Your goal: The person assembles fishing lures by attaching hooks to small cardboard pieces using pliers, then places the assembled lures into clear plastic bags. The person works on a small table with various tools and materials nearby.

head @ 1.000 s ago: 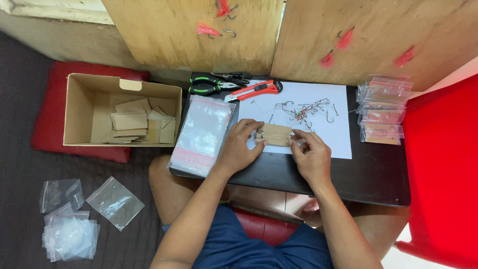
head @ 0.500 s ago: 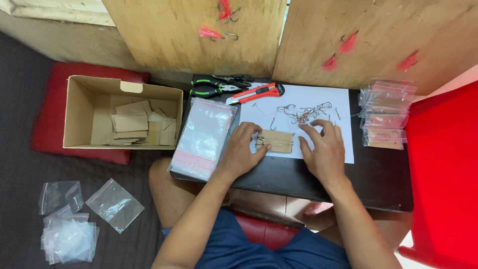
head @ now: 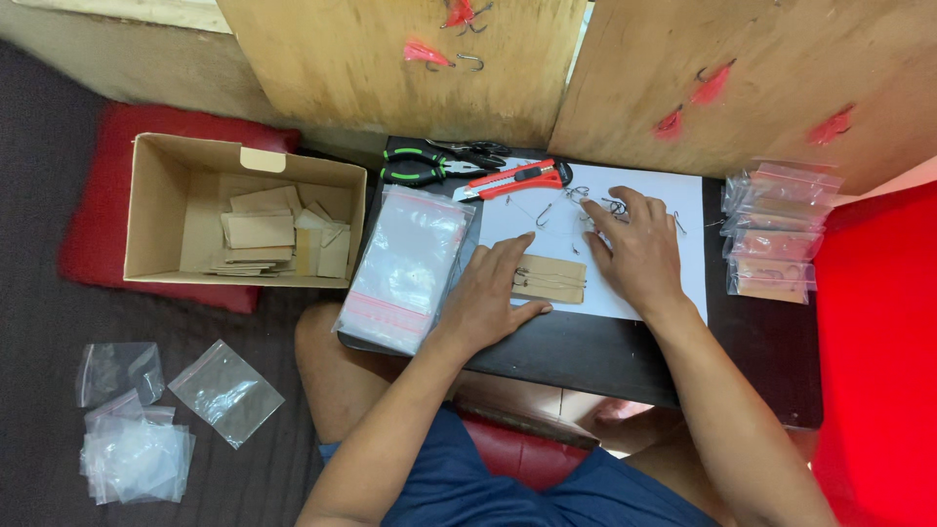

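Pinning the small brown cardboard card [head: 549, 278] flat with the left hand [head: 488, 298] is what's going on here: palm down, fingers spread and loose, fingertips resting on the card's left end, not clamped on anything. The card sits near the front edge of a white paper sheet [head: 683, 200] on the low black table [head: 761, 361], about mid-table, and it looks like it's got thin wire lines across it.

The right hand [head: 634, 249] is just beyond the card, reaching into a little scatter of metal fish hooks [head: 595, 200] toward the back edge of the sheet. Fingers are extended and slightly apart over the hooks. Can't tell if one is actually pinched yet, too small to see.

My take on doing this bit well: keep that card-side hand flat so the card doesn't skate around on the paper, and pick a single hook by the shank, since those things tangle and the points bite. Going slow beats untangling a clump.

Other stuff around: a stack of clear zip bags [head: 405, 268] touching the table's left edge, green-handled pliers [head: 429, 164] and a red utility knife [head: 512, 179] along the back edge, filled bags [head: 776, 234] piled at the right edge. Off the table to the left, a cardboard box [head: 156, 210] with more cards.
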